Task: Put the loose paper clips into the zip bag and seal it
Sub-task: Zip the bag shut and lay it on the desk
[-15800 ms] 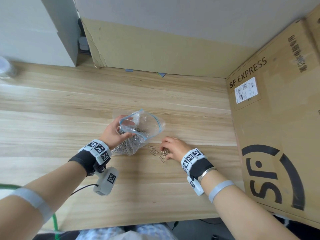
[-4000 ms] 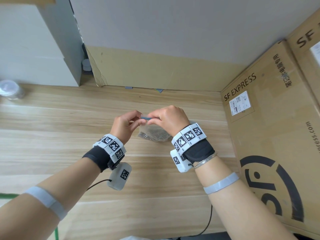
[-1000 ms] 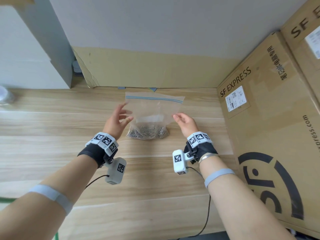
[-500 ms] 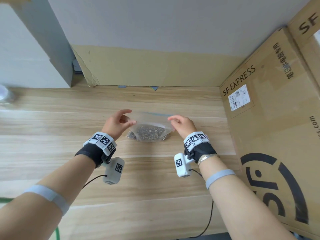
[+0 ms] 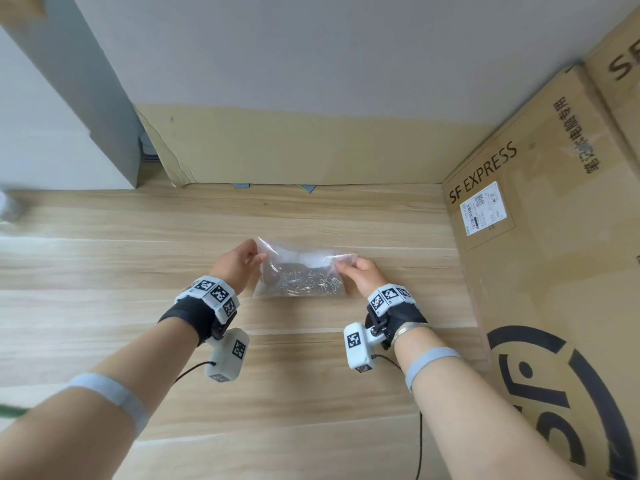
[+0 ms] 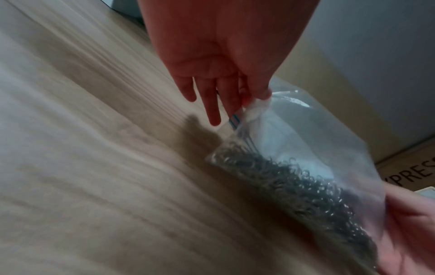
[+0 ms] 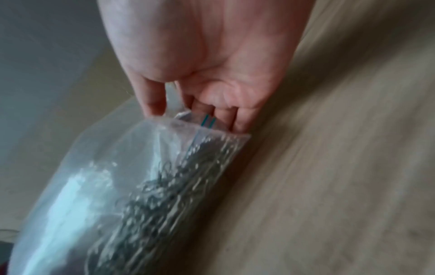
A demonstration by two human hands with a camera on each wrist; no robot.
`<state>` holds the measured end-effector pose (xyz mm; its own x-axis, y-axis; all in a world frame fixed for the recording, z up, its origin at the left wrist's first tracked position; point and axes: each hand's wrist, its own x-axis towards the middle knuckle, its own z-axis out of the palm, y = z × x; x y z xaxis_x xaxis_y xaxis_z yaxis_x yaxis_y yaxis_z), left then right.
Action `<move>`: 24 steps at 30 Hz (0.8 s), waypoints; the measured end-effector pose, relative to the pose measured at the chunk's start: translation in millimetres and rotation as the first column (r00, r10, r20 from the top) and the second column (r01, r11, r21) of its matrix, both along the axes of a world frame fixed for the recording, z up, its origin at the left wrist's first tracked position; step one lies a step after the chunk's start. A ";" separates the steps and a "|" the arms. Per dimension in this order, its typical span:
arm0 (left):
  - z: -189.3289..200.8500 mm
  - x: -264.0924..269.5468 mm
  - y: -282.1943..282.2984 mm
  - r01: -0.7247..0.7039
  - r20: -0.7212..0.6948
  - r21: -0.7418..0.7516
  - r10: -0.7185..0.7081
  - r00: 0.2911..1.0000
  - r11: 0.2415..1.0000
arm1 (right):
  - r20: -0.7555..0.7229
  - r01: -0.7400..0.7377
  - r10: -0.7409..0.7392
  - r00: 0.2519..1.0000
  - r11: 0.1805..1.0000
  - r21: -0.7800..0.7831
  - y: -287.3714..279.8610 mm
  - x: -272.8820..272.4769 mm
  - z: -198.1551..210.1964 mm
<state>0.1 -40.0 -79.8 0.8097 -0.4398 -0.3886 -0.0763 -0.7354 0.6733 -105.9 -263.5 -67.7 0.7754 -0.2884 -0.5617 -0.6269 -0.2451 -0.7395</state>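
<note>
The clear zip bag (image 5: pixel 300 255) lies on the wooden table (image 5: pixel 104 271), its upper part bent over a heap of metal paper clips (image 5: pixel 304 283) at its bottom. My left hand (image 5: pixel 257 253) pinches the bag's left edge between thumb and finger. My right hand (image 5: pixel 338 265) pinches the right edge. In the left wrist view my left hand (image 6: pixel 255 101) holds the bag (image 6: pixel 306 141) beside the blue zip strip (image 6: pixel 234 119), with the clips (image 6: pixel 294 186) below. In the right wrist view my right hand (image 7: pixel 169 111) grips the bag (image 7: pixel 105 176) near the zip strip (image 7: pixel 208 121). I see no loose clips on the table.
A large SF EXPRESS cardboard box (image 5: pixel 536 271) walls off the right side. A cardboard sheet (image 5: pixel 294 150) leans against the back wall, and a pale cabinet (image 5: pixel 69 116) stands at the back left. A blurred clear object (image 5: pixel 7 209) sits at the far left edge.
A second ago the bag stood upright between my hands with its zip on top. Both hands have since come down and nearer to me, and the bag's top has folded over the clips.
</note>
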 end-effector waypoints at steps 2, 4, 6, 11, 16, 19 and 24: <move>-1.1 3.9 -9.2 -0.019 -0.021 0.017 0.019 1.000 1.000 | 0.022 0.037 -0.037 0.999 0.999 0.006 -0.5 7.8 -3.2; -5.5 10.9 -17.6 -0.072 -0.054 -0.027 0.071 0.996 0.997 | 0.065 0.084 -0.082 0.994 0.996 -0.015 -3.2 19.2 -8.9; -7.5 18.2 -25.4 -0.155 -0.117 -0.095 0.144 0.983 0.983 | 0.100 0.126 -0.123 0.987 0.992 -0.028 -6.3 31.6 -12.2; -3.7 48.2 -53.9 -0.282 -0.127 -0.128 0.266 0.955 0.951 | 0.155 0.225 -0.206 0.966 0.967 -0.118 -22.5 71.5 -22.7; -6.2 80.3 -76.3 -0.357 -0.209 -0.149 0.323 0.923 0.922 | 0.216 0.261 -0.220 0.951 0.948 -0.182 -39.3 106.2 -30.2; -11.9 93.1 -85.8 -0.347 -0.189 -0.109 0.324 0.927 0.931 | 0.234 0.269 -0.221 0.947 0.943 -0.196 -47.6 121.7 -38.9; -21.1 102.2 -93.6 -0.291 -0.030 0.041 0.293 0.956 0.956 | 0.189 0.260 -0.212 0.959 0.923 -0.285 -54.6 132.4 -49.9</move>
<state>102.3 -133.6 -101.0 0.8862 -0.1716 -0.4303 0.1685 -0.7457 0.6446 26.5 -318.1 -117.6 0.7326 -0.6115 -0.2988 -0.5804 -0.3320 -0.7436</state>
